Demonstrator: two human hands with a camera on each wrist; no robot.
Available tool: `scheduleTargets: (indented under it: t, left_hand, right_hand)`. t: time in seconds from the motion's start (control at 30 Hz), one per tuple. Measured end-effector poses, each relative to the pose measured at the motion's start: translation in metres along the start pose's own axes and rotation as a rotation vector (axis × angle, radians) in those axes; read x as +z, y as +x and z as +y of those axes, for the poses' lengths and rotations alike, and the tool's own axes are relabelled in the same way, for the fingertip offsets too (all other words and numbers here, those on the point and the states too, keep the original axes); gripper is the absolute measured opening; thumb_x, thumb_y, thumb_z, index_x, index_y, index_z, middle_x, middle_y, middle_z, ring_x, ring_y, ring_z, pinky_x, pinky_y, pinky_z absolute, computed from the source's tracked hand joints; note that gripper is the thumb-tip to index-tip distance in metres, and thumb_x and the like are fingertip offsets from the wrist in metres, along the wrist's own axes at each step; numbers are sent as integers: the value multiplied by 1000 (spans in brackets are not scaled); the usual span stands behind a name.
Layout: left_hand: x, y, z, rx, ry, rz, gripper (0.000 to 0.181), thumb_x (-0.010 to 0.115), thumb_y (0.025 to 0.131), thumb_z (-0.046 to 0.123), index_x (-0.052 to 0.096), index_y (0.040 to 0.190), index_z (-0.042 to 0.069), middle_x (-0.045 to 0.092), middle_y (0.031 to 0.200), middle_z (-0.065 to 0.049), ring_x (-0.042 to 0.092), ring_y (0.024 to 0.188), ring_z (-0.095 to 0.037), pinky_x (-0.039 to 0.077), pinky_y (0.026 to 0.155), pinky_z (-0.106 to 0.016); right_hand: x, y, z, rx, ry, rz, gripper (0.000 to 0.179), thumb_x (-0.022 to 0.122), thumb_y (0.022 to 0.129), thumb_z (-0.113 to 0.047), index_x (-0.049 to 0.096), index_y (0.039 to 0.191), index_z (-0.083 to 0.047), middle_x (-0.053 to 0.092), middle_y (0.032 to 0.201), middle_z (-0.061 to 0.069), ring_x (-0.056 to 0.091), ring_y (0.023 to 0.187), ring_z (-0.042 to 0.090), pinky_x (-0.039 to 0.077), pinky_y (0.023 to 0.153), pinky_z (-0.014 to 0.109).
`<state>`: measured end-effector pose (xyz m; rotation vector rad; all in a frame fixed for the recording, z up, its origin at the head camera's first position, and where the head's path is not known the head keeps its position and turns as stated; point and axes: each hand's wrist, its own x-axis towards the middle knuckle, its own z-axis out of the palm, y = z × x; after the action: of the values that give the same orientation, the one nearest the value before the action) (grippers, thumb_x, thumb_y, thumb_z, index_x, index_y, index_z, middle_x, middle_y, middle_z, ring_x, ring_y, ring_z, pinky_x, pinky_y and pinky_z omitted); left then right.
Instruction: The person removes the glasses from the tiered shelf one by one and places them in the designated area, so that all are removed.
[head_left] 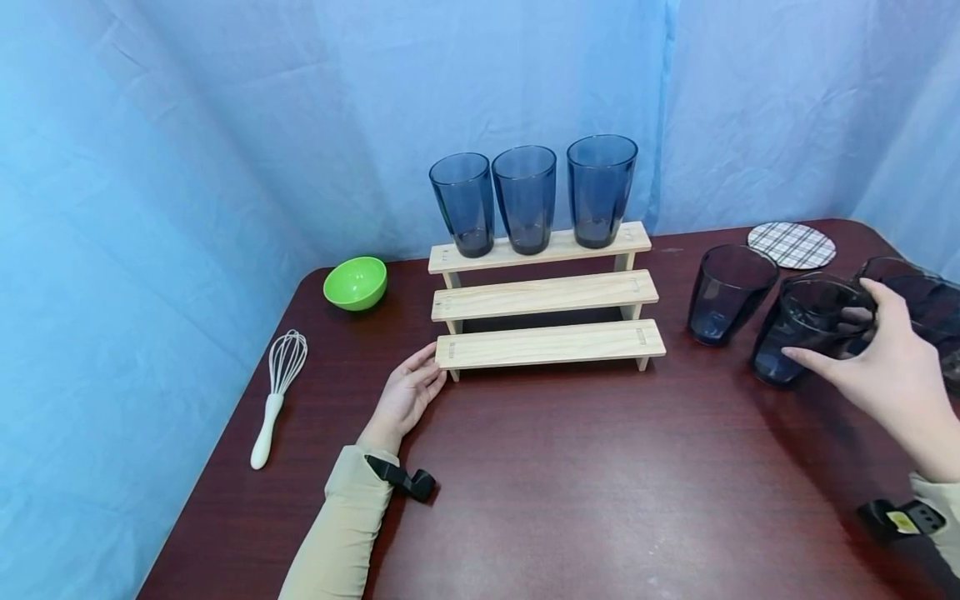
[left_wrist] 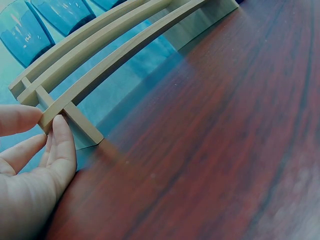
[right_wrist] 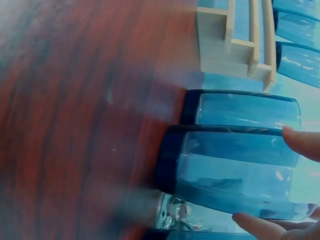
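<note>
A three-tier wooden rack (head_left: 551, 343) stands at the middle of the table, with three blue glasses (head_left: 527, 200) upright in a row on its top tier. At the left end of the lowest tier, my left hand (head_left: 408, 392) pinches the plank, thumb above and fingertips below in the left wrist view. Over on the right, my right hand (head_left: 892, 358) grips a blue glass (right_wrist: 230, 170) near its rim, thumb and fingers on its sides. Another blue glass (head_left: 723, 300) stands just left of the held one. Further glasses (head_left: 918, 292) are partly hidden behind the right hand.
A plaid round coaster (head_left: 792, 245) lies at the back right. On the left are a green bowl (head_left: 356, 283) and a white-handled whisk (head_left: 274, 400). Blue cloth (head_left: 375, 100) hangs along the back and left of the dark red table (head_left: 570, 483).
</note>
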<state>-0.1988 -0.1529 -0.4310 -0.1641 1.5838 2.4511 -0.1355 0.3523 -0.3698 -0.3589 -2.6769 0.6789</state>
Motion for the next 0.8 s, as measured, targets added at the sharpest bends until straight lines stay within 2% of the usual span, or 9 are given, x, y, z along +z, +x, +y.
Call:
scheduleTargets:
  t: [0.07,0.1,0.17,0.3,0.33,0.4,0.53,0.7,0.8]
  left_hand:
    - [0,0,0,0,-2,-2,53,38,95,-8,27,146,-3,54,98,1,57,83,-6,50,78,-18]
    - [0,0,0,0,-3,-2,53,38,95,-8,27,146,-3,54,98,1,58,83,-6,50,78,-18]
    - [0,0,0,1,-3,-5,53,38,95,-8,27,146,-3,54,98,1,58,83,-6,50,78,-18]
    - [0,0,0,3,-14,-8,53,38,95,-8,26,146,-4,55,97,2,58,82,-6,50,78,-18]
    - [-1,0,0,3,-17,-9,53,38,95,-9,26,146,-4,55,96,2,57,82,-6,50,78,-18]
    - [-1,0,0,4,-19,-9,53,37,95,-9,25,146,-4,55,95,2,57,81,-5,49,78,-18]
    - [-1,0,0,5,-15,-9,53,37,95,-9,25,146,-4,56,95,3,57,81,-5,49,78,-17]
    - [-1,-1,0,-2,-18,0,53,38,95,-8,27,146,-3,56,96,2,58,82,-5,50,78,-18]
    - [0,-1,1,-2,-6,4,52,39,95,-8,27,146,-3,55,99,2,58,83,-5,50,78,-18]
  right_hand:
    - [4,4,10,1,-18,15,106,77,76,-39,8,152,-12,46,129,35,49,99,50,41,76,58]
    - [5,6,14,-7,2,5,107,78,76,-36,7,152,-12,45,129,36,48,100,52,41,78,60]
    - [11,11,25,7,-19,19,107,76,76,-41,4,153,-21,45,132,33,51,105,48,45,78,56]
    - [11,15,31,29,56,10,106,75,78,-39,2,152,-27,37,141,32,43,122,49,41,94,58]
    - [10,14,28,36,61,22,104,74,79,-39,1,152,-28,35,143,31,41,126,47,40,96,55]
    - [2,10,14,29,144,20,102,75,79,-29,5,153,-22,28,146,32,34,131,48,32,102,57]
    - [-17,-1,-16,-21,225,66,94,72,80,-9,12,152,-12,26,147,31,27,137,43,24,112,47]
    - [-28,-8,-35,-95,259,134,86,70,78,4,23,149,-7,33,144,29,30,137,38,21,115,27]
    - [-27,-10,-38,-137,285,166,82,71,76,6,31,146,-9,40,140,28,34,138,26,23,113,20]
